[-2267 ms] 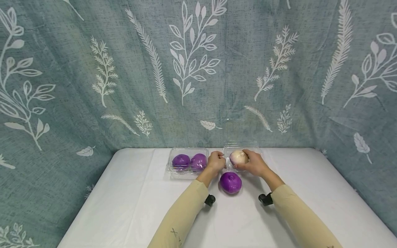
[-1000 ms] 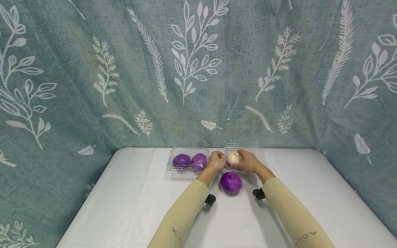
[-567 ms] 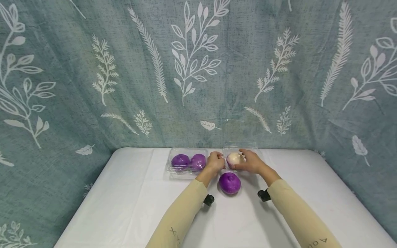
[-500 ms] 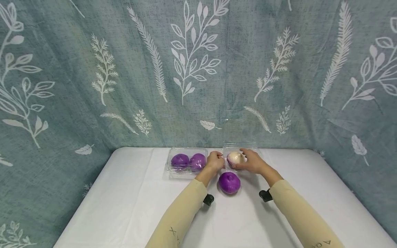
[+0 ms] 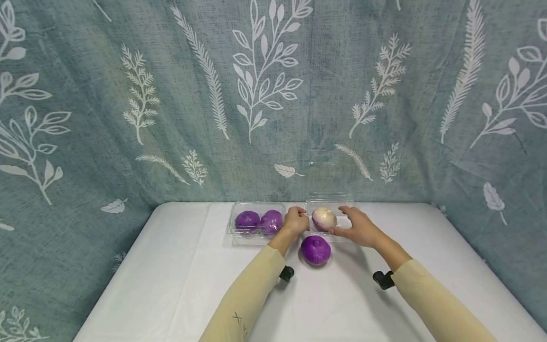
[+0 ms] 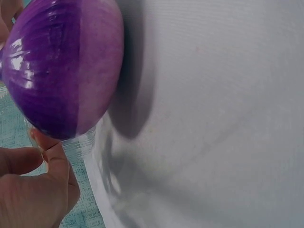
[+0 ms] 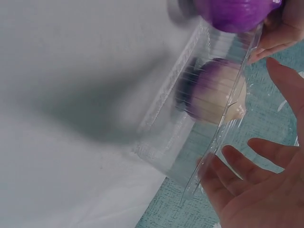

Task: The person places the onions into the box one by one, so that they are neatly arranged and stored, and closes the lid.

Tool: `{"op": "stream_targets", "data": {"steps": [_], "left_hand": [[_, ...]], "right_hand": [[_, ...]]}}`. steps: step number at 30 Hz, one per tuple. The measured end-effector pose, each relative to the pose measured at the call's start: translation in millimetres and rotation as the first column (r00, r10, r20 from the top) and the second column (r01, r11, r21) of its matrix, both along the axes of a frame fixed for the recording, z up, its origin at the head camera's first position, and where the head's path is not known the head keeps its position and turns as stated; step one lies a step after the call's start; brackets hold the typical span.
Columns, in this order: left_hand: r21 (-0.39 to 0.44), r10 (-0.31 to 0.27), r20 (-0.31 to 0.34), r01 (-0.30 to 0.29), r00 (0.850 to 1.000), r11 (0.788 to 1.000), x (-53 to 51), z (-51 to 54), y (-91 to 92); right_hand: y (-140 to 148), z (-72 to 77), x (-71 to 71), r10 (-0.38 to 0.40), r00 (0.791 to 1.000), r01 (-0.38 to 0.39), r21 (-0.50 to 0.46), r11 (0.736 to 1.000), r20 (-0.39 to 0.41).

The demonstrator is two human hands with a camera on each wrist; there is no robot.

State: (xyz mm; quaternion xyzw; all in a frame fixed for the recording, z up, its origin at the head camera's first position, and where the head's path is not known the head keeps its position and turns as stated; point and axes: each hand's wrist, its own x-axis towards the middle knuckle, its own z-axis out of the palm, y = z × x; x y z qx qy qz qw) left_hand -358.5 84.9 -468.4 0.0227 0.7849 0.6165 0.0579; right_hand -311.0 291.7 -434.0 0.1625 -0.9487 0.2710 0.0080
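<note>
A clear plastic container (image 5: 345,221) stands at the table's back edge with its lid raised. In its left part lies a white and purple onion (image 5: 325,219), also seen through the clear wall in the right wrist view (image 7: 218,92). My left hand (image 5: 297,221) pinches the container's left edge between thumb and fingers, as the left wrist view shows (image 6: 40,183). My right hand (image 5: 360,228) is spread at the container's right side, apart from the onion, its fingers (image 7: 237,171) extended near the rim. In front of the container a purple onion (image 5: 315,250) rests on the table.
Left of my left hand sits another clear container (image 5: 256,207) holding two purple onions (image 5: 247,221). A white cloth covers the table (image 5: 171,285). A patterned green curtain (image 5: 325,118) hangs directly behind its back edge.
My right hand has let go of the white and purple onion and moved right, its fingers spreading. That onion now rests in the container. My left hand has kept its place.
</note>
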Motion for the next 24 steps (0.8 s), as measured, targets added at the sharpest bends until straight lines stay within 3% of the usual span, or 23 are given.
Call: {"op": "stream_targets", "data": {"steps": [12,24], "left_hand": [[0.008,0.013,-0.009,-0.013,1.0,1.0,2.9,1.7,1.2],[0.017,0.013,0.005,-0.013,1.0,1.0,1.2,0.3,0.5]], "right_hand": [[2.0,5.8,30.3,0.026,0.999,-0.027,-0.027,0.999,-0.047],[4.1,8.8,50.8,0.034,0.998,-0.038,-0.09,0.995,-0.05]]}}
